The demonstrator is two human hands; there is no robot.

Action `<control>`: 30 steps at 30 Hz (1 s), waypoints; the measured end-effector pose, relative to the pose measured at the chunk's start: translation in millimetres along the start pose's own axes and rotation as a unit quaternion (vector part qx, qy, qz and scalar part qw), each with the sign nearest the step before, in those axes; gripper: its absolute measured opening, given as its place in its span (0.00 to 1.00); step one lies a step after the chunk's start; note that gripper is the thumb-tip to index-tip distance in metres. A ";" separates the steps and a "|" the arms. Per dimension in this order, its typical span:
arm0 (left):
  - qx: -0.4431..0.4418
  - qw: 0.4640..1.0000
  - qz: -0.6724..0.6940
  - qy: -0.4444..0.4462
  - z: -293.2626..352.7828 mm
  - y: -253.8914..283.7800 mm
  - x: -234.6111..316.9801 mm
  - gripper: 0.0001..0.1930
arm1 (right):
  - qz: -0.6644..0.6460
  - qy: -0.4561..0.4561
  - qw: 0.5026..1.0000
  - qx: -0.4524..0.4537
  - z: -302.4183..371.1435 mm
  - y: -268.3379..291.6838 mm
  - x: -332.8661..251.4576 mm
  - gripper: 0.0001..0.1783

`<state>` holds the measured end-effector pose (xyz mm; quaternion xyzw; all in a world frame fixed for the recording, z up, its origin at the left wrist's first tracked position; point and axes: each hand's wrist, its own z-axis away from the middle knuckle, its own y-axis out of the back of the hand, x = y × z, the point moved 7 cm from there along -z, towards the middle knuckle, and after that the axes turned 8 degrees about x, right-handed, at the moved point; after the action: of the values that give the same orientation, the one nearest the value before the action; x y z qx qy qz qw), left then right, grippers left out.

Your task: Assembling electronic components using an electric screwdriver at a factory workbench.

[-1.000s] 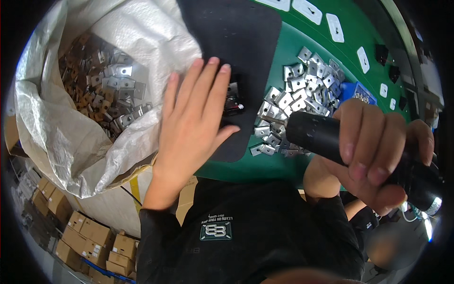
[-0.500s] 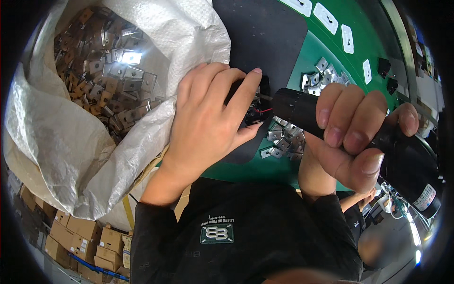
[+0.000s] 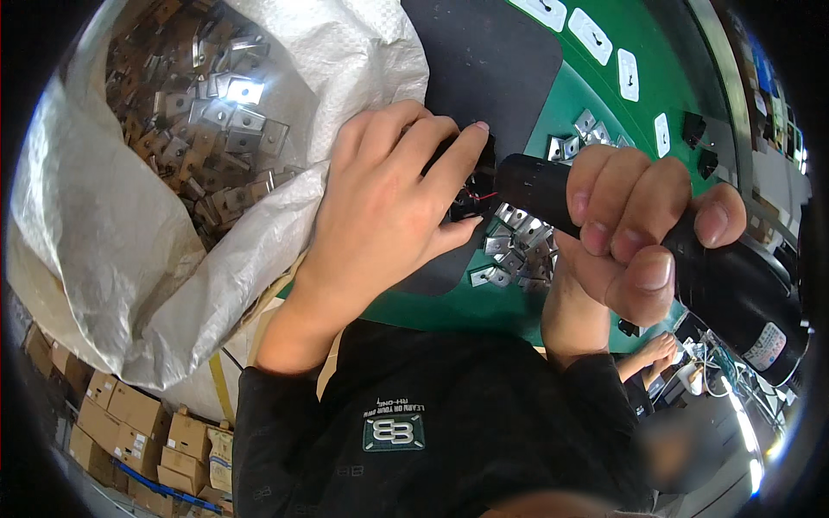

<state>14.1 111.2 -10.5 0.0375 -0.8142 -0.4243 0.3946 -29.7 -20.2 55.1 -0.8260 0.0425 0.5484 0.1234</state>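
Observation:
My right hand (image 3: 635, 216) is wrapped round a black electric screwdriver (image 3: 734, 285), held level with its nose pointing left. That nose meets the right side of a small black part (image 3: 471, 194) with a thin red wire. My left hand (image 3: 380, 194) curls over the part from the left, gripping it against the dark mat (image 3: 492, 60) with thumb and fingers. Most of the part is hidden under the fingers, and the tool's tip contact is hard to make out. Small bent metal plates (image 3: 518, 250) lie in a pile just below the screwdriver's nose.
A white woven sack (image 3: 112, 259) full of metal plates (image 3: 246, 129) stands open at left. White cards (image 3: 590, 36) lie along the green table (image 3: 656, 52) beyond the mat. Black parts (image 3: 693, 129) sit at far right. Cardboard boxes (image 3: 129, 414) are lower left; another person's hand (image 3: 661, 345) shows lower right.
My right hand and the screwdriver have shifted slightly left and up in the picture. My left hand keeps its grip on the black part, with its fingers barely changed.

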 end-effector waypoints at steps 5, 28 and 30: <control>0.007 1.000 0.000 0.000 0.1 1.3 -1.0 0.35 | -0.021 0.028 0.999 -0.042 -2.2 -0.2 1.1 0.21; 0.038 0.999 -0.011 -0.002 0.6 4.3 -1.3 0.34 | -0.197 0.043 0.956 0.215 6.7 44.4 31.3 0.27; 0.032 0.999 -0.009 0.001 0.1 5.2 -1.6 0.34 | -0.194 0.039 0.960 0.200 4.6 42.8 31.1 0.25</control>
<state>16.5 115.2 -7.7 0.0574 -0.8267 -0.4015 0.3901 -30.4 -58.4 18.2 -0.7977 -0.0045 0.4615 0.3882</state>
